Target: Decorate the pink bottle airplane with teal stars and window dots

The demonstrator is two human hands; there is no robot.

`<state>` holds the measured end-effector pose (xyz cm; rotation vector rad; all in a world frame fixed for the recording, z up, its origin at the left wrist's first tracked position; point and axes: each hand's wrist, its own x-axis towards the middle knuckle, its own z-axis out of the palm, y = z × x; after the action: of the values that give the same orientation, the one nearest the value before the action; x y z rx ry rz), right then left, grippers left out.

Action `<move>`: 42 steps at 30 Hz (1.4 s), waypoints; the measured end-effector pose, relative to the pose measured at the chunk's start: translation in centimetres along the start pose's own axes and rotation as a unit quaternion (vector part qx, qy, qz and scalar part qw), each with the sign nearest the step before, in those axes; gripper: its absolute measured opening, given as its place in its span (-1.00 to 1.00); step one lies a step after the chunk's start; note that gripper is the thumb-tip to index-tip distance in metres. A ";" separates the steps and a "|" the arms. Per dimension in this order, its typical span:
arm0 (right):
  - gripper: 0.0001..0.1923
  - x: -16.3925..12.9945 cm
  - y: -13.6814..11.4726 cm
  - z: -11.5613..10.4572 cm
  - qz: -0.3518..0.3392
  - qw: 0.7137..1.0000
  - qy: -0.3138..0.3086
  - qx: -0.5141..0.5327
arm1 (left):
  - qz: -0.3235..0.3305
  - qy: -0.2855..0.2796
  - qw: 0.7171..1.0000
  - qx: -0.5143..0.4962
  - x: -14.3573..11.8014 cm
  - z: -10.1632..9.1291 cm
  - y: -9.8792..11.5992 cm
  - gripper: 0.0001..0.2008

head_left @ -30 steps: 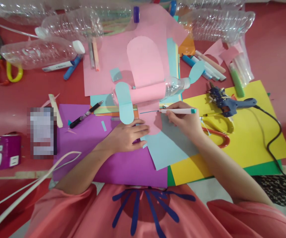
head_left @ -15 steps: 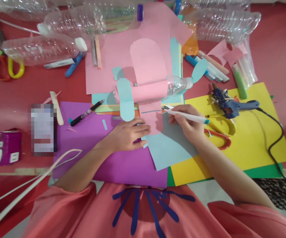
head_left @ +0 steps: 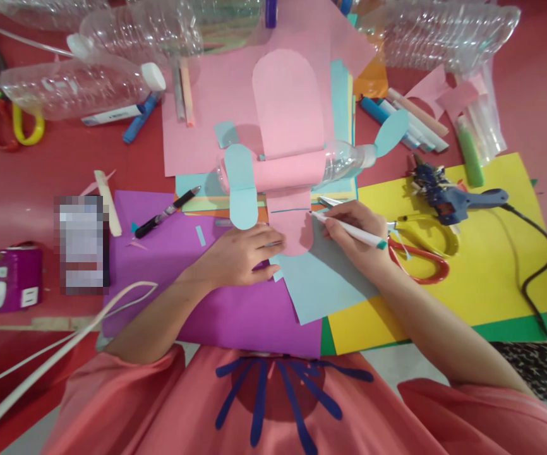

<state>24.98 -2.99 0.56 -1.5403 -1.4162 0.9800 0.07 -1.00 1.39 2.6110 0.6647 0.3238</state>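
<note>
A clear plastic bottle (head_left: 342,159) lies sideways, wrapped in pink paper (head_left: 288,172). Rounded pink paper wings spread above and below it, with a light-blue paper piece (head_left: 241,186) at its left end and a blue leaf-shaped piece (head_left: 391,133) by its neck. Across the lower pink wing (head_left: 295,234) runs a dark line. My right hand (head_left: 361,237) grips a white marker (head_left: 355,232) with a green end, its tip at the line's right end. Fingers apart and flat, my left hand (head_left: 245,256) rests at the lower wing's left edge.
Scissors (head_left: 420,262) and a blue glue gun (head_left: 453,199) with a cord lie right on yellow paper (head_left: 501,265). A black pen (head_left: 167,213) lies on purple paper (head_left: 235,316). A phone (head_left: 84,243) is at left. Several bottles (head_left: 79,85) and markers lie farther back.
The marker has shifted slightly left and down, and its tip now meets the line's right end. My left hand stays nearly still. The view has shifted a little.
</note>
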 end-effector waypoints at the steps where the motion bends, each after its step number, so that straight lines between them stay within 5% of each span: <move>1: -0.89 0.0 0.0 0.1 0.004 1.000 0.003 0.001 | 0.000 -0.001 1.000 0.005 0.0 0.0 0.0 -0.70; 11: -0.90 0.1 0.3 0.3 -0.022 1.000 0.000 -0.020 | 0.011 0.032 0.999 0.024 -0.1 0.1 -0.1 -0.69; 28: -0.88 -0.4 0.1 0.7 -0.174 0.981 -0.039 -0.079 | -0.006 0.017 0.998 0.052 -0.3 0.1 -0.5 -0.70; 42: -0.94 -1.7 -0.7 1.0 -0.189 0.973 -0.122 -0.062 | 0.010 0.052 0.997 0.064 -0.2 0.1 -0.6 -0.72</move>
<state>23.73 -4.58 0.84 -1.1988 -1.8912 0.8791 -0.31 -0.66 1.05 2.7394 0.7161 0.4385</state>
